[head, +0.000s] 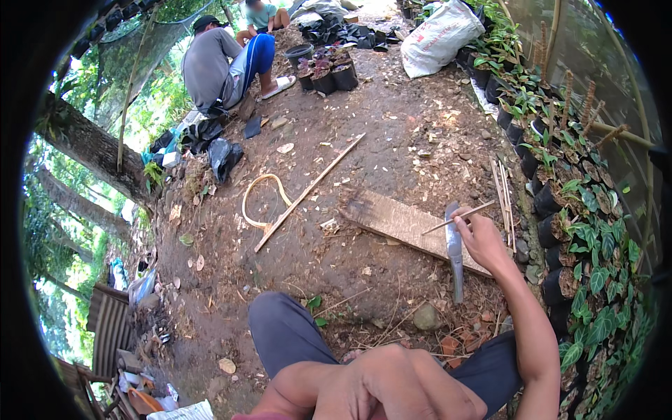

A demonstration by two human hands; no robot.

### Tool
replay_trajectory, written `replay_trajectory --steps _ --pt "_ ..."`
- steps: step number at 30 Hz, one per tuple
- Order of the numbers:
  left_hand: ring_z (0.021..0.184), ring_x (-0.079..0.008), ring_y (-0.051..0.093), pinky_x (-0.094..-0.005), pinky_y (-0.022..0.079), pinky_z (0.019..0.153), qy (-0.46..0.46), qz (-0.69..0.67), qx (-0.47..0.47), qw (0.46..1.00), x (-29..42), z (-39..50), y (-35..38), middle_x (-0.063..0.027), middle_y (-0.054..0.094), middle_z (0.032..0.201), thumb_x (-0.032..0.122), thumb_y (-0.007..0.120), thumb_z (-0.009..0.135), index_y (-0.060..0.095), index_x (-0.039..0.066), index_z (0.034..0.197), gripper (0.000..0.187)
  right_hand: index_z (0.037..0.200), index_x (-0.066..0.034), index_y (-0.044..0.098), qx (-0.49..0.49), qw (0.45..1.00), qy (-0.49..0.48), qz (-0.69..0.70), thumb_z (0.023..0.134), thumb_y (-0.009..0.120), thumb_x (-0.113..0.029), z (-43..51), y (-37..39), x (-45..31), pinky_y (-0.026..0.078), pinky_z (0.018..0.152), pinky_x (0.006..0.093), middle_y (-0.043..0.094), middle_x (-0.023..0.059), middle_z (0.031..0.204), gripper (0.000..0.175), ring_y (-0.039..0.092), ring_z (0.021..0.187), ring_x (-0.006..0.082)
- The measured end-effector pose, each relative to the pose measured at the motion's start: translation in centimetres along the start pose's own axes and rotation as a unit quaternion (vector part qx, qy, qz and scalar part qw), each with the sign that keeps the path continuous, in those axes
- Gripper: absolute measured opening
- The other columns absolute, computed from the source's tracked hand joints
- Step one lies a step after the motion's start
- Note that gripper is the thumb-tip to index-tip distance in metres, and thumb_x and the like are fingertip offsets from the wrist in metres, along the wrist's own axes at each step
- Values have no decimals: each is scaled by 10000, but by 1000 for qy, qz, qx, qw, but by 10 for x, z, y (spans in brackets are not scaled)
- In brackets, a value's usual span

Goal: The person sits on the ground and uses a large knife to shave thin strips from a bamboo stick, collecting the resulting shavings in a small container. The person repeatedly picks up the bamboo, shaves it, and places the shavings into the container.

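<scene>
My right hand [475,233] pinches a thin wooden stick [480,208] between thumb and fingers, its far end sloping down over a wooden plank [399,215]. Beneath the stick a knife [453,239] with a broad metal blade lies across the plank, its handle pointing towards me. Close to the camera, my left hand [399,380] shows its back with the fingers curled; whatever its palm may contain is hidden. Ahead and to the left, a bent cane hoop [245,197] with loose fine strands lies against a long straight stick [310,190] on the soil.
Several thin sticks [504,197] lie right of the plank. Potted plants [551,228] line the right side, near a white woven sack [441,39]. Dark-leaved pots [325,79] stand ahead. One person [212,68] squats at upper left; another [261,18] sits beyond. A stone [427,317] lies nearby.
</scene>
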State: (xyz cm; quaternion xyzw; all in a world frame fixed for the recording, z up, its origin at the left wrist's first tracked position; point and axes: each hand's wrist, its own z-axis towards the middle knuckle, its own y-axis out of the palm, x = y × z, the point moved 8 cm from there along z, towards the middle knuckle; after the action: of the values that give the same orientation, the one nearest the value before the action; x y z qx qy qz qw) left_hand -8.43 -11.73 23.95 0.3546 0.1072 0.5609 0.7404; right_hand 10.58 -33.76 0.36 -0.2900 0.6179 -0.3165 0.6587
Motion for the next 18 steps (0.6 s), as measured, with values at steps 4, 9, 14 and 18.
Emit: replay_trajectory --steps 4,9,14,18 --pt "662 -214 611 -368 418 581 2 -6 -25 1000 0 4 -1 -124 746 813 260 932 923 847 -61 933 332 1290 -100 744 3 1000 -14 -11 1149 594 -316 2 3 3 517 744 524 678 194 780 298 709 762 362" --pt "658 -222 605 -385 418 584 2 13 -14 1000 -1 5 -1 -115 735 796 277 903 953 850 -33 914 316 1292 -95 741 -7 1000 0 0 1147 600 -310 2 3 3 513 742 520 665 173 764 296 694 750 336" --pt "770 -223 678 -367 516 705 -73 168 3 983 15 11 -48 -113 757 866 124 895 907 835 -8 906 145 1287 -80 755 3 1000 -4 -5 1134 627 -289 0 -2 -4 549 776 495 719 173 848 289 720 787 319" --pt "934 -140 742 -298 598 841 -199 422 141 873 25 -3 -120 -75 785 995 0 832 969 811 0 998 36 1231 -68 805 17 998 -46 43 1090 708 -281 0 -3 -20 599 876 469 803 201 1067 273 779 948 347"
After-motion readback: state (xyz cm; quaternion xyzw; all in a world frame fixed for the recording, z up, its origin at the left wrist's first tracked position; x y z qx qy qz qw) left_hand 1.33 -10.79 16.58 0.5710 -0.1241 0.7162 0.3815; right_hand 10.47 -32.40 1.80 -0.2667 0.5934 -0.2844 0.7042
